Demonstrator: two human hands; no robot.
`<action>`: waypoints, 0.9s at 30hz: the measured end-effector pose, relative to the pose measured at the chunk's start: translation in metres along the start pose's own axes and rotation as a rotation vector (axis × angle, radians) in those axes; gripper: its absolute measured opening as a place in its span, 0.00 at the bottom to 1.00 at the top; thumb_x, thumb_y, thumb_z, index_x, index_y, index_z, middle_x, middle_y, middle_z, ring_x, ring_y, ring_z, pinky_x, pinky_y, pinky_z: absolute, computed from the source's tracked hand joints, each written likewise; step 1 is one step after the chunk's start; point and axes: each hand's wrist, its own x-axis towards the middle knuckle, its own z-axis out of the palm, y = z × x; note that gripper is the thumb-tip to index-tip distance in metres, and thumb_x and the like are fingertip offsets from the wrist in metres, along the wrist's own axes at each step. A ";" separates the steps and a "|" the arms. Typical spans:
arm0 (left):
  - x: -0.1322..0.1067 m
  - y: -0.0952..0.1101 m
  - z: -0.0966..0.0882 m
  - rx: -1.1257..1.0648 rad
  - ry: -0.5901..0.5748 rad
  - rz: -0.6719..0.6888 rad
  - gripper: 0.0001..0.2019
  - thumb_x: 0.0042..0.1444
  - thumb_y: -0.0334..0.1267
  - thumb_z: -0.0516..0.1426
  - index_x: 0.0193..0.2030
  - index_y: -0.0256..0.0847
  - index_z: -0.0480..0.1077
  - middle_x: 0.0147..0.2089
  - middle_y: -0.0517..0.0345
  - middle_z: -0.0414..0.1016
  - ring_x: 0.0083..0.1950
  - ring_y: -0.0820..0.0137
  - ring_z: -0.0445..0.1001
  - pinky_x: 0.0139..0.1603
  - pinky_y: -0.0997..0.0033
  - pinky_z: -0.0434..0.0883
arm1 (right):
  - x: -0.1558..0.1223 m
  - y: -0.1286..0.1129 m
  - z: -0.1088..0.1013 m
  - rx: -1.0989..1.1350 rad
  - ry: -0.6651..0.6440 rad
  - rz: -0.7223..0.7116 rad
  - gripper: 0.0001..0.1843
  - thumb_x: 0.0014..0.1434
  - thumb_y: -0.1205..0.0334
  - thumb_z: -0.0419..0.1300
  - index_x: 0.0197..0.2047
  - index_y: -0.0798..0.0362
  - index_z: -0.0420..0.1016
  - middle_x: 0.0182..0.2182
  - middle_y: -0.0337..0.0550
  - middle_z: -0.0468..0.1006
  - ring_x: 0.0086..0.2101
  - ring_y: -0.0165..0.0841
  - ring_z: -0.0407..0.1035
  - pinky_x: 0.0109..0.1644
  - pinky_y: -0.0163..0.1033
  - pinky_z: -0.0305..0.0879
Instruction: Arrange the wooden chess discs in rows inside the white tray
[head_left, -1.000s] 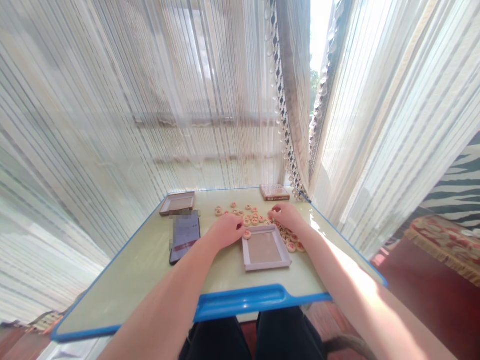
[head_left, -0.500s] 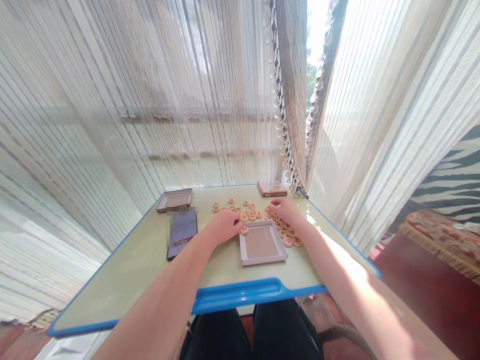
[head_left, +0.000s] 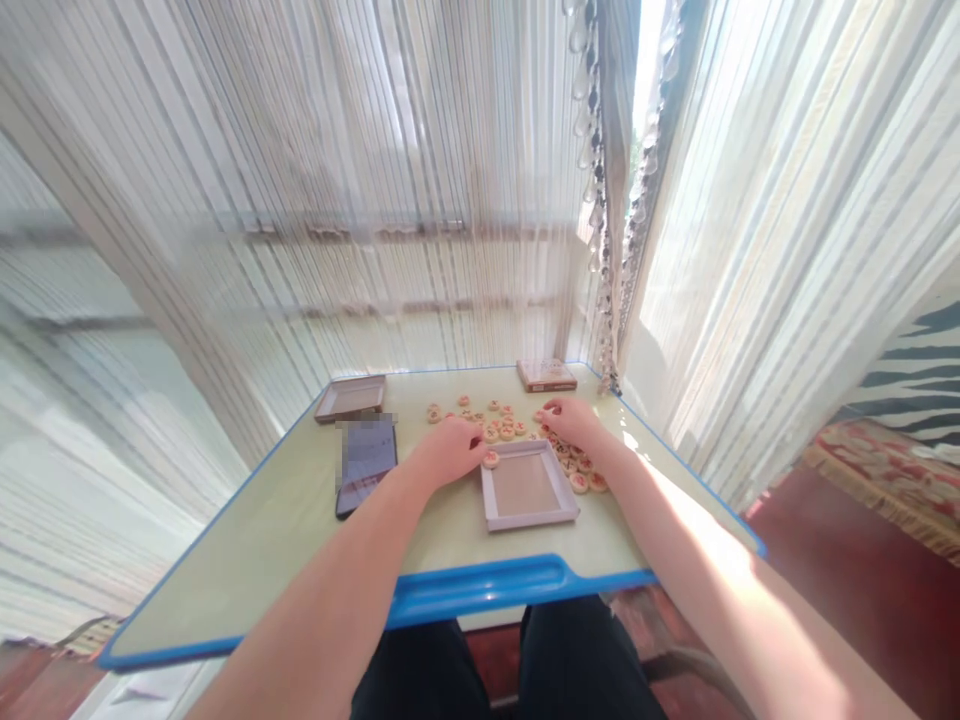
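Observation:
My left hand (head_left: 452, 450) rests at the upper left corner of a shallow open box (head_left: 491, 500), its fingers curled in; whatever they hold, if anything, is hidden. In that corner of the box sits one round Chinese chess piece (head_left: 490, 459) with a red character. My right hand (head_left: 576, 422) is over the right side of the loose pieces, thumb and finger pinched at a Chinese chess piece (head_left: 540, 416). More Chinese chess pieces (head_left: 506, 431) lie scattered behind the box and along its right side, partly under my right hand.
A phone (head_left: 367, 465) lies left of my left hand. Behind it is a shallow box lid or tray (head_left: 351, 398). A closed flat box (head_left: 546, 375) stands at the table's far right edge. The pale table (head_left: 300, 560) has a blue rim; striped curtains hang close behind.
The head view has shifted slightly. Both hands stay in nearly the same places, and the box and pieces look unmoved.

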 end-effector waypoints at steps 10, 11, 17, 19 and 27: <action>0.001 -0.002 -0.001 0.016 0.053 -0.050 0.09 0.49 0.35 0.50 0.20 0.38 0.65 0.22 0.58 0.68 0.26 0.72 0.63 0.27 0.73 0.55 | 0.002 0.002 0.003 -0.027 0.032 -0.025 0.16 0.54 0.53 0.56 0.36 0.54 0.79 0.34 0.47 0.80 0.35 0.36 0.71 0.36 0.35 0.60; 0.001 -0.003 -0.001 0.015 0.054 -0.061 0.09 0.49 0.35 0.50 0.20 0.38 0.65 0.23 0.58 0.68 0.27 0.71 0.63 0.27 0.73 0.56 | 0.002 0.003 0.003 -0.021 0.034 -0.029 0.16 0.54 0.53 0.55 0.36 0.54 0.79 0.34 0.47 0.80 0.35 0.35 0.71 0.36 0.35 0.59; 0.001 -0.002 0.000 0.062 0.042 -0.059 0.10 0.49 0.36 0.50 0.20 0.38 0.66 0.23 0.56 0.70 0.27 0.70 0.65 0.27 0.72 0.56 | 0.000 0.004 0.004 -0.019 0.046 -0.005 0.19 0.54 0.52 0.55 0.43 0.55 0.77 0.36 0.46 0.79 0.36 0.35 0.71 0.38 0.36 0.59; 0.001 -0.001 0.000 0.077 0.042 -0.086 0.10 0.49 0.36 0.50 0.21 0.38 0.68 0.24 0.55 0.71 0.28 0.70 0.66 0.27 0.72 0.57 | 0.000 0.003 0.004 -0.017 0.042 0.022 0.22 0.54 0.53 0.55 0.48 0.56 0.74 0.36 0.47 0.79 0.37 0.36 0.71 0.39 0.36 0.59; -0.002 0.007 0.000 0.047 0.044 -0.230 0.09 0.50 0.37 0.51 0.28 0.40 0.72 0.28 0.54 0.75 0.32 0.67 0.71 0.31 0.72 0.64 | -0.003 -0.005 0.001 -0.074 -0.027 0.060 0.18 0.51 0.51 0.55 0.40 0.52 0.76 0.36 0.45 0.79 0.35 0.37 0.70 0.34 0.36 0.57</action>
